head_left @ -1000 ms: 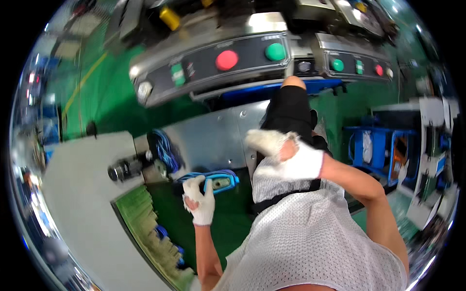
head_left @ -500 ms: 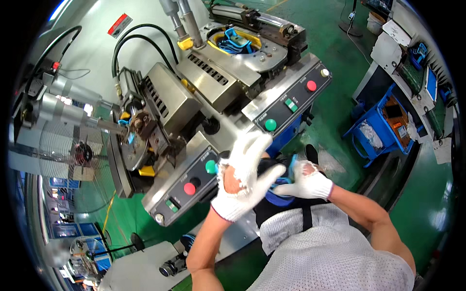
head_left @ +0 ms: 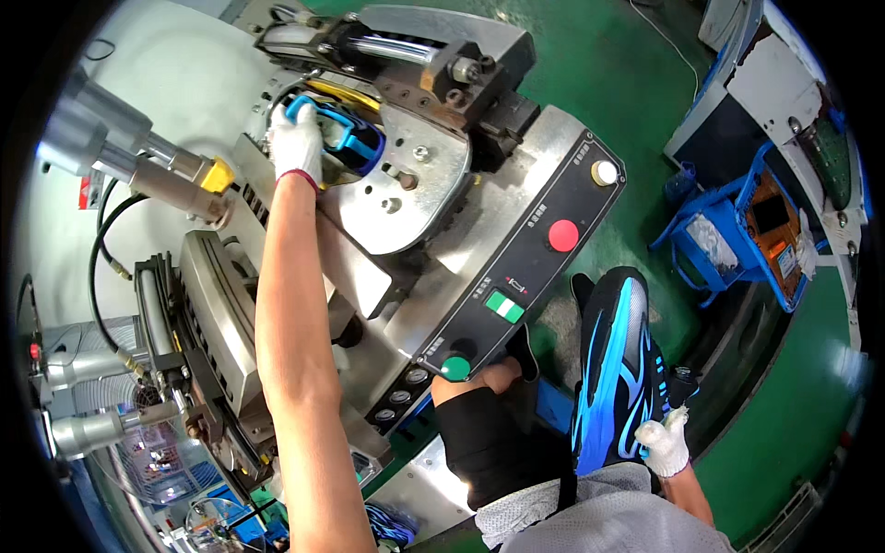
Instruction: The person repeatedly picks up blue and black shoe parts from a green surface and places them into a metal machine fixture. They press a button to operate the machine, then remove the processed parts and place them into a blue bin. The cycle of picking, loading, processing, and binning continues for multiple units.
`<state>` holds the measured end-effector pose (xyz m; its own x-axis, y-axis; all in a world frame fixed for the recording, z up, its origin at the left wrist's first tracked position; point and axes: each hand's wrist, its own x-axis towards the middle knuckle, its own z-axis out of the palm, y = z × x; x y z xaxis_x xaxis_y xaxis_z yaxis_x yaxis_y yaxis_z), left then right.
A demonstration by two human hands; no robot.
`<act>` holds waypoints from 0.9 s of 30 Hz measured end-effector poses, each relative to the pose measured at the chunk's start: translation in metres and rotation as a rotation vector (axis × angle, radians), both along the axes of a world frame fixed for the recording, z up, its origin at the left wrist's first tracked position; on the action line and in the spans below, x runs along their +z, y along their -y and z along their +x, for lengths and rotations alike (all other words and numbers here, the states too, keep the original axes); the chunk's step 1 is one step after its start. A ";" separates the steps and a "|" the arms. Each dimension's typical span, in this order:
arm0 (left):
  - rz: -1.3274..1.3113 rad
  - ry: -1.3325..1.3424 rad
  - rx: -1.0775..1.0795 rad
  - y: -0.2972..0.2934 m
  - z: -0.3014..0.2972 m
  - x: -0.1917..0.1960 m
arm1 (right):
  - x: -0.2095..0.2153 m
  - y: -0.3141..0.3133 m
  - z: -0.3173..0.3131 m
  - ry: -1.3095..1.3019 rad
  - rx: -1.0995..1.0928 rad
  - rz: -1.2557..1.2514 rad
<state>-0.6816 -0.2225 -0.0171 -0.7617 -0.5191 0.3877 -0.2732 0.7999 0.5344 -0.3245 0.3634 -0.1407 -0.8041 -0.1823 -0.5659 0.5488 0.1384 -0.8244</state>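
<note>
My left hand, in a white glove, reaches far across the machine. Its fingers are closed at the light-blue collar of a black and blue shoe upper, seated in the yellow-edged opening of the metal plate. Down at the right, my right hand, also gloved, grips the lower end of another black, grey and blue shoe upper, held lengthwise beside my leg. Its fingers are partly hidden behind that shoe.
A control panel with a red button and a green button slants between my hands. Thick metal cylinders jut in from the left. A blue stool holding a brown tray stands at the right.
My left hand has gone from open above the panel to the shoe upper in the far station. My right hand now holds a shoe upper out to the right. The view has shifted closer to that station.
</note>
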 end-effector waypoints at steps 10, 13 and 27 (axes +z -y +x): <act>0.113 -0.517 -0.046 -0.033 0.050 0.062 | 0.034 0.041 -0.044 0.080 -0.225 -0.141; 0.127 -0.613 -0.044 -0.103 0.131 0.117 | 0.047 0.062 -0.058 -0.046 -0.294 -0.206; 0.653 0.189 -0.704 -0.178 0.523 -0.025 | 0.261 0.359 -0.307 -0.893 0.432 0.298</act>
